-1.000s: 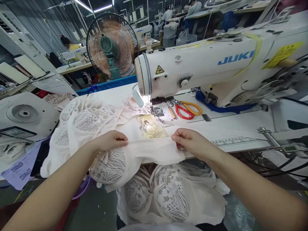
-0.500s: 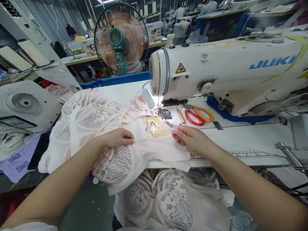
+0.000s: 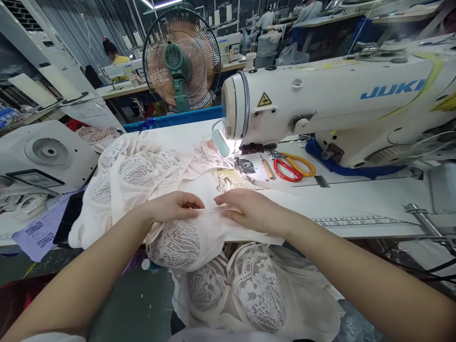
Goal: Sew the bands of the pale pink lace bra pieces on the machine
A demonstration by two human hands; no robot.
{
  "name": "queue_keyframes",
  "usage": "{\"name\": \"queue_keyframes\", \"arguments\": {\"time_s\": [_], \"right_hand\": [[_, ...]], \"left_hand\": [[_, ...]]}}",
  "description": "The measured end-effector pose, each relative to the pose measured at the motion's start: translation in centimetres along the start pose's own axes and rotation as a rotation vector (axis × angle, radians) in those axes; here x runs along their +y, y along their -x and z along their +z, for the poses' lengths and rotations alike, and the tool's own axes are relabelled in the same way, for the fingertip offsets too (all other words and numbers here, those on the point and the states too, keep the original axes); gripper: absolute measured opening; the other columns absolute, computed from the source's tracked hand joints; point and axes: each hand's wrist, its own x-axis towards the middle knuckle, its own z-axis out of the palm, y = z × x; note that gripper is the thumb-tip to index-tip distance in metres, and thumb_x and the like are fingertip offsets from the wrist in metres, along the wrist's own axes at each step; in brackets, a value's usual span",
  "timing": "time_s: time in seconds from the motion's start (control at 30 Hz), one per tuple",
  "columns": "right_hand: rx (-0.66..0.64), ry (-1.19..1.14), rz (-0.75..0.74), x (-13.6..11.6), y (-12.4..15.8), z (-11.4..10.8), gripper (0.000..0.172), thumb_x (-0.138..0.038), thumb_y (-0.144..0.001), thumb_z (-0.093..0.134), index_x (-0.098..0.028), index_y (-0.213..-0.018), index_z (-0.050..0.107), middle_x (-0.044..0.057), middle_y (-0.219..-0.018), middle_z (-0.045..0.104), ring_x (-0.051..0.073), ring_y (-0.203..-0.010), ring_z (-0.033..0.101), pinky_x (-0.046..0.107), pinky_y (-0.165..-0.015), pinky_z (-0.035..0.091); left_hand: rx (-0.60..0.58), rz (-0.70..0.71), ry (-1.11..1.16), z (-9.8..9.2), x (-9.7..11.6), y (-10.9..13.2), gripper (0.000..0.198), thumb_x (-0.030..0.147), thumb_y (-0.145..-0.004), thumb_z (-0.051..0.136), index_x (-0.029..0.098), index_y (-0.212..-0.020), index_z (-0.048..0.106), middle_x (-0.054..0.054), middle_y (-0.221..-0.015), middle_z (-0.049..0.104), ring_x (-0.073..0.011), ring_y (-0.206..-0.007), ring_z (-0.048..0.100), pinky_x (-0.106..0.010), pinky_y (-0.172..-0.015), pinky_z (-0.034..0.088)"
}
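Observation:
A cream lace garment [image 3: 142,175] lies heaped on the white sewing table [image 3: 342,197] and hangs over its front edge. My left hand [image 3: 176,207] pinches the garment's plain top edge, fingers closed on the fabric. My right hand [image 3: 249,210] rests close beside it, fingers curled and pressing the same fabric edge flat. Both hands sit just in front of the needle area [image 3: 244,164] of a white JUKI sewing machine [image 3: 331,99], whose lamp lights the cloth.
Red and orange scissors [image 3: 290,167] lie under the machine arm. A standing fan [image 3: 181,59] is behind the table. A grey machine unit [image 3: 46,154] and printed paper tags [image 3: 39,232] sit at the left. Other workers sit at far tables.
My right hand slid left along the fabric edge, closing the gap to my left hand. The stretched edge between them has shortened. The camera view shifted slightly.

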Motion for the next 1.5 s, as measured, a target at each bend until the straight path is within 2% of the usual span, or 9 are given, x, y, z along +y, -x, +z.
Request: {"name": "queue_keyframes", "arguments": {"time_s": [0.27, 0.53, 0.63, 0.8, 1.0, 1.1, 1.2, 1.33, 1.5], "right_hand": [[0.02, 0.134, 0.016, -1.6, 3.1, 0.2, 0.019, -0.023, -0.086, 0.047, -0.019, -0.078, 0.064, 0.005, -0.076, 0.063, 0.02, -0.073, 0.059, 0.029, -0.06, 0.04], [-0.351, -0.055, -0.116, -5.0, 8.0, 0.0, 0.012, -0.018, -0.082, 0.054, -0.021, -0.07, 0.057, 0.0, -0.075, 0.065, 0.016, -0.067, 0.06, 0.024, -0.057, 0.039], [-0.246, -0.048, -0.082, -5.2, 7.2, 0.4, 0.018, -0.023, -0.086, 0.048, -0.02, -0.071, 0.058, 0.002, -0.071, 0.064, 0.017, -0.066, 0.059, 0.026, -0.057, 0.038], [-0.081, -0.255, 0.099, -6.1, 4.6, 1.7, 0.038, -0.026, -0.085, 0.047, -0.016, -0.121, 0.044, 0.001, -0.071, 0.066, 0.018, -0.064, 0.059, 0.026, -0.054, 0.038], [-0.069, -0.214, -0.152, -7.5, 4.7, 0.7, 0.024, -0.033, -0.073, 0.06, -0.016, -0.09, 0.057, 0.004, -0.076, 0.066, 0.018, -0.068, 0.059, 0.027, -0.06, 0.041], [0.201, -0.349, -0.501, -7.2, 5.1, 0.1, 0.039, -0.046, -0.074, 0.057, -0.013, -0.095, 0.057, 0.002, -0.065, 0.063, 0.015, -0.058, 0.054, 0.026, -0.057, 0.041], [0.514, -0.538, -0.624, -5.9, 4.5, 0.0, 0.03, -0.046, -0.08, 0.052, -0.018, -0.07, 0.055, -0.004, -0.05, 0.052, 0.01, -0.047, 0.044, 0.024, -0.052, 0.036], [0.437, -0.723, -0.311, -2.4, 2.9, 0.2, 0.027, -0.029, -0.076, 0.059, -0.019, -0.054, 0.046, -0.005, -0.052, 0.047, 0.007, -0.049, 0.042, 0.022, -0.051, 0.035], [-0.033, -0.529, 0.192, 1.1, 3.1, 0.5, 0.013, -0.031, -0.072, 0.06, -0.019, -0.069, 0.058, -0.006, -0.055, 0.042, 0.009, -0.05, 0.041, 0.021, -0.047, 0.031]], "left_hand": [[0.194, -0.099, 0.264, 2.5, -0.9, 1.8, 0.029, 0.041, -0.077, 0.057, 0.019, -0.096, 0.061, -0.003, -0.093, 0.061, -0.0166, -0.086, 0.055, -0.028, -0.077, 0.042], [0.297, -0.122, 0.2, 4.6, -0.7, 2.6, 0.028, 0.034, -0.077, 0.054, 0.017, -0.099, 0.057, 0.003, -0.07, 0.048, -0.01, -0.062, 0.045, -0.024, -0.059, 0.036], [0.326, -0.064, 0.202, 5.3, 0.1, 2.8, 0.027, 0.031, -0.077, 0.054, 0.018, -0.1, 0.056, 0.003, -0.073, 0.047, -0.0088, -0.061, 0.043, -0.023, -0.057, 0.036], [0.362, 0.047, 0.282, 7.8, 2.1, 3.5, 0.02, 0.028, -0.076, 0.058, 0.019, -0.092, 0.05, 0.001, -0.082, 0.05, -0.0092, -0.066, 0.047, -0.023, -0.057, 0.04], [0.233, 0.165, 0.403, 9.9, 2.9, 9.1, 0.035, 0.037, -0.078, 0.061, 0.024, -0.107, 0.048, -0.008, -0.104, 0.056, -0.0157, -0.069, 0.061, -0.029, -0.057, 0.051], [0.606, 0.574, 0.169, 8.0, 2.1, 11.3, 0.027, 0.038, -0.082, 0.055, 0.025, -0.106, 0.058, -0.007, -0.095, 0.062, -0.0187, -0.067, 0.063, -0.029, -0.053, 0.053], [0.977, 0.508, 0.048, 6.9, 0.6, 10.2, 0.033, 0.036, -0.08, 0.059, 0.023, -0.11, 0.059, -0.008, -0.107, 0.061, -0.0253, -0.098, 0.058, -0.038, -0.086, 0.049], [0.583, 0.304, 0.48, 10.5, -1.7, 5.8, 0.062, 0.053, -0.071, 0.064, 0.019, -0.122, 0.053, -0.013, -0.117, 0.059, -0.0334, -0.111, 0.052, -0.044, -0.092, 0.043], [0.619, 0.169, 0.968, 17.1, -1.7, 2.4, 0.056, 0.04, -0.071, 0.069, 0.021, -0.122, 0.053, -0.01, -0.117, 0.06, -0.0309, -0.11, 0.053, -0.041, -0.093, 0.042]]}}
